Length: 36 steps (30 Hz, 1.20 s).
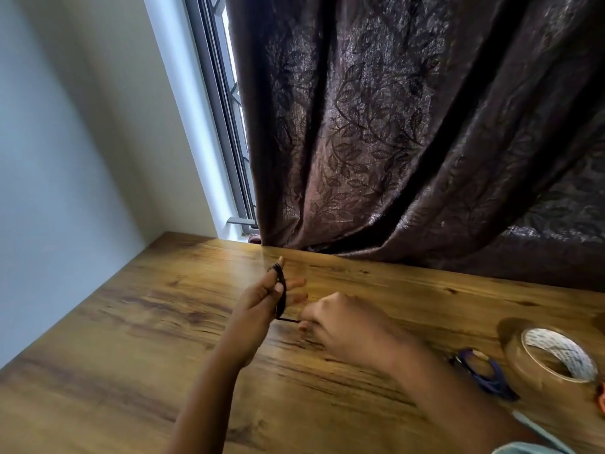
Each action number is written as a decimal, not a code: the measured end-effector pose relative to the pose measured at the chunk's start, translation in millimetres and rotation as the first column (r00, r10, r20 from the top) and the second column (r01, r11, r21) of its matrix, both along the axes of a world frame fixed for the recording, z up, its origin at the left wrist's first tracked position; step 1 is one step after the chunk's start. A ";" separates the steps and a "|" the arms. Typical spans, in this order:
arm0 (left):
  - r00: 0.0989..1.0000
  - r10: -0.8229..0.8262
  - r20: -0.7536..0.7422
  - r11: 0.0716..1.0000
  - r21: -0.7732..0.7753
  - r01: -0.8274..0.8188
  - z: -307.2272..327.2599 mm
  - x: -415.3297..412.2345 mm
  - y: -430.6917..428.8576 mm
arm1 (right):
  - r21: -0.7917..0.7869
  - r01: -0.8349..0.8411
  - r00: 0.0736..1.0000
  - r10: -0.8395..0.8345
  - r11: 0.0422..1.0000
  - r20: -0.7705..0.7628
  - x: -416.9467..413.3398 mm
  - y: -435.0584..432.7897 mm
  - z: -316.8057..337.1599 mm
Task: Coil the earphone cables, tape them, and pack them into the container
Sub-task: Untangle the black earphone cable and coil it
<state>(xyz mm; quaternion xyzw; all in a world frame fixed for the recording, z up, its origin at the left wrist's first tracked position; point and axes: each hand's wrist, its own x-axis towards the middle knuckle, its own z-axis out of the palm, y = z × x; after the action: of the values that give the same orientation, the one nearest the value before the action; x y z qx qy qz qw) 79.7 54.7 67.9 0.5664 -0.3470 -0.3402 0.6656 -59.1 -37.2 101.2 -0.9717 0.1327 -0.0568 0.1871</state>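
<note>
A black earphone cable [281, 290] is wound in several loops around the fingers of my left hand [262, 298], which is raised over the wooden table [131, 322] with its fingers stretched out. My thumb presses on the coil. A short free end of the cable runs from the coil's lower side to my right hand [340, 322], whose fingers pinch it just right of the left palm. A roll of clear brown tape [553, 355] lies flat on the table at the right. No container is in view.
Blue-handled scissors [484, 371] lie just left of the tape roll. Something orange [600, 398] shows at the right edge. A dark patterned curtain [409, 126] hangs along the table's far edge, next to a window frame [226, 126] and a white wall at the left.
</note>
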 end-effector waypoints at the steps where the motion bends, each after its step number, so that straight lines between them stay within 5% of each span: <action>1: 0.999 -0.037 0.031 0.998 0.052 0.036 -1.9 -2.1 1.0 | -0.028 -0.010 1.000 0.010 1.000 0.006 0.8 -4.5 6.4; 7: 0.936 -0.347 -0.063 0.928 0.119 0.353 2.1 -20.2 5.4 | -0.095 -0.085 0.977 0.102 0.992 0.185 3.9 -38.8 24.8; 11: 0.870 -0.375 -0.322 0.925 -0.070 0.373 4.0 -25.1 5.5 | 0.165 -0.125 0.924 0.054 0.978 0.378 0.6 -53.9 19.0; 14: 0.837 -0.421 -0.349 0.906 -0.122 0.405 4.1 -24.7 2.1 | 0.338 -0.095 0.885 -0.076 0.936 0.459 0.5 -56.7 2.9; 19: 0.757 -0.467 -0.457 0.884 -0.242 0.400 2.0 -28.1 -2.6 | 0.677 -0.142 0.896 -0.197 0.722 0.398 -2.0 -52.0 -11.1; 31: 0.638 -0.542 -0.547 0.837 -0.420 0.351 -6.8 -27.7 -11.5 | 0.882 -0.178 0.930 -0.218 0.437 0.296 -4.1 -42.6 -16.9; 36: 0.604 -0.542 -0.585 0.837 -0.438 0.328 -8.1 -28.0 -13.1 | 0.882 -0.163 0.944 -0.191 0.443 0.271 -3.9 -47.5 -20.8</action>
<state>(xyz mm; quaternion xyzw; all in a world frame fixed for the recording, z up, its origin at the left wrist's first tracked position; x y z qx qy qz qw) 51.6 41.6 59.8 0.1929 -0.2482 -0.6245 0.7150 -63.1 -84.7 80.4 -0.6997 0.1170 -0.1418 0.6904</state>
